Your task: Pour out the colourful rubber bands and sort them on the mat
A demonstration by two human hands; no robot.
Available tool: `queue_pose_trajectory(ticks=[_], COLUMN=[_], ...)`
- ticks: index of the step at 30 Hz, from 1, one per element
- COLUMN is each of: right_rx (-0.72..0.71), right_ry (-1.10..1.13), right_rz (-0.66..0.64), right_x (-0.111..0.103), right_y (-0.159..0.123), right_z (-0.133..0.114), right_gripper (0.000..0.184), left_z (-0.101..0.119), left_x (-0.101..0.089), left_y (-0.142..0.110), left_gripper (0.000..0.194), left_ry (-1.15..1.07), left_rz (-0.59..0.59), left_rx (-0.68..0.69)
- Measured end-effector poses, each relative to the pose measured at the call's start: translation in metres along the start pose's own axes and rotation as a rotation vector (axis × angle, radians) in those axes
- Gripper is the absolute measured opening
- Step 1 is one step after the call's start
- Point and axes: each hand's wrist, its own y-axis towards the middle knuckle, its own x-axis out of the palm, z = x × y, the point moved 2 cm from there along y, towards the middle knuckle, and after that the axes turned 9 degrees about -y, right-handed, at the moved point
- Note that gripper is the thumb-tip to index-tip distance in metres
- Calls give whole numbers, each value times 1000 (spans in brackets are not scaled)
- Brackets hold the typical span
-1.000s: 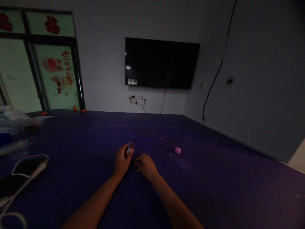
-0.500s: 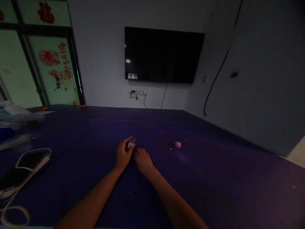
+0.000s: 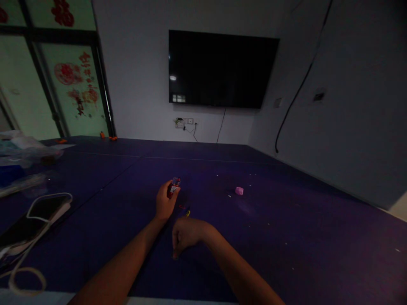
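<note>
My left hand point(image 3: 164, 202) is closed round a small red and white packet point(image 3: 174, 187), holding it upright just above the dark purple table point(image 3: 286, 220). My right hand point(image 3: 186, 235) hangs nearer to me with its fingers curled downward, the fingertips touching the table at about a small ring-shaped thing that I cannot make out clearly. Two tiny bits, one red and one yellow point(image 3: 187, 213), lie on the table between my hands.
A small pink lump point(image 3: 239, 191) lies to the right of my hands. At the left edge are a phone-like device with a white cable point(image 3: 44, 209) and plastic bags point(image 3: 22, 150). A black TV point(image 3: 221, 70) hangs on the far wall.
My right hand has drawn back toward me from beside the left hand and now points its fingers down at the table. The left hand keeps hold of the packet.
</note>
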Motion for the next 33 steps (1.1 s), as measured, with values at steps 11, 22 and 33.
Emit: queue_pose_trajectory(ticks=[11, 22, 33], right_rx=[373, 442, 404], right_ry=[-169, -136, -182], right_rz=[457, 527, 578], right_x=[-27, -26, -19], right_y=[-14, -16, -9], right_z=[43, 69, 69], right_gripper=[14, 33, 14], left_z=[-4, 0, 3], left_x=[-2, 0, 2], left_y=[3, 0, -1], left_gripper=[34, 32, 32], left_ry=[4, 14, 23], left_rz=[82, 32, 3], left_rx=[-36, -7, 31])
